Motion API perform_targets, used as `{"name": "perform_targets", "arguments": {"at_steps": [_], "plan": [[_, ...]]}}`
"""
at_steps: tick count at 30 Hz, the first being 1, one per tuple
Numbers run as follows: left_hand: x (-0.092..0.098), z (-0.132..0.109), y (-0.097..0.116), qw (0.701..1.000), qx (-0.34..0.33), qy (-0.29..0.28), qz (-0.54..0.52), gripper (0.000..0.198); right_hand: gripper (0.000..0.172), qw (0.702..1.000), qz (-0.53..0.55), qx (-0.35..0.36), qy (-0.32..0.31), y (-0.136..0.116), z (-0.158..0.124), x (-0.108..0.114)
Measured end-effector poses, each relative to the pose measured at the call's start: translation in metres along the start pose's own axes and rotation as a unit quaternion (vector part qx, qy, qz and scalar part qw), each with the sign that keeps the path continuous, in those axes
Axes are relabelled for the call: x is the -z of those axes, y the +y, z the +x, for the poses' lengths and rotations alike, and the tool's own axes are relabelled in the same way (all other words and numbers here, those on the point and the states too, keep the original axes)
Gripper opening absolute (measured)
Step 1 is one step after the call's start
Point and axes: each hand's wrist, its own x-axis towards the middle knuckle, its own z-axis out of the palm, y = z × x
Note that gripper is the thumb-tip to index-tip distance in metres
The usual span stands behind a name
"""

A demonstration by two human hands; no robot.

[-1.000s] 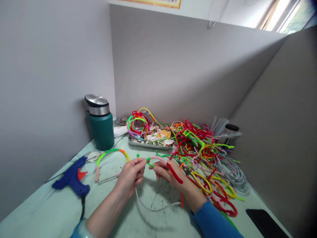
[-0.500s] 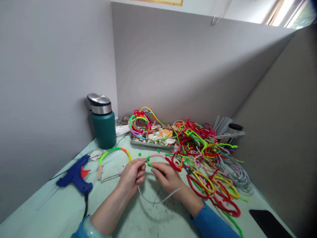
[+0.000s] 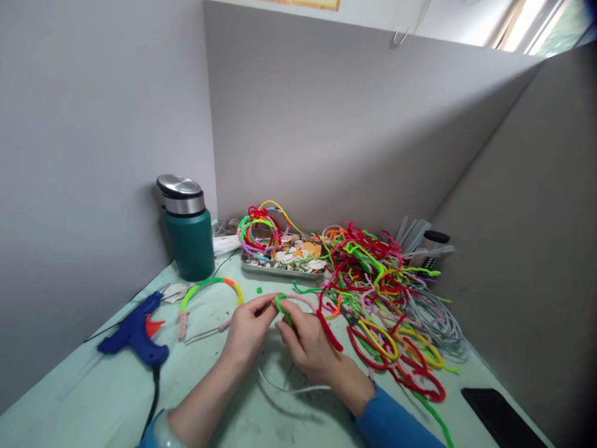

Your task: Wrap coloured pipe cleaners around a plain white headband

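Observation:
A thin white headband (image 3: 298, 391) hangs below my hands, its upper part wrapped in pink, red and green fuzzy stems. My left hand (image 3: 252, 323) pinches the band's end from the left. My right hand (image 3: 305, 339) is closed on a green pipe cleaner (image 3: 281, 307) at the same spot, and the fingertips of both hands nearly meet. A red stem (image 3: 329, 331) lies across the back of my right hand. Left of my hands, another headband (image 3: 209, 282) in green, orange, yellow and pink rests on the table.
A blue glue gun (image 3: 135, 334) lies at the left, before a green bottle (image 3: 189, 242). Behind my hands is a metal tray (image 3: 280, 272) of small pieces with wrapped rings. Tangled pipe cleaners (image 3: 364, 258), scissors (image 3: 380, 339) and a black phone (image 3: 499, 414) are at the right.
My right hand has turned and closed in beside my left hand at the green stem. The red stem now hangs lower over my right hand. The view has shifted slightly.

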Motion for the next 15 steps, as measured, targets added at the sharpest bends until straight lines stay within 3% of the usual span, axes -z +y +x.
{"name": "perform_targets", "arguments": {"at_steps": [6, 10, 15], "plan": [[0.006, 0.005, -0.003, 0.999, 0.020, 0.039, -0.010, 0.032, 0.051, 0.998, 0.000, 0.019, -0.056, -0.008, -0.001, 0.003], [0.014, 0.010, -0.001, 0.994, 0.063, 0.049, -0.081, 0.041, 0.040, 0.996, 0.001, -0.001, -0.090, -0.012, -0.003, 0.011], [0.019, 0.012, 0.006, 0.984, 0.094, 0.040, -0.149, 0.037, 0.028, 0.993, 0.078, -0.042, -0.078, 0.013, -0.005, 0.012]]}}
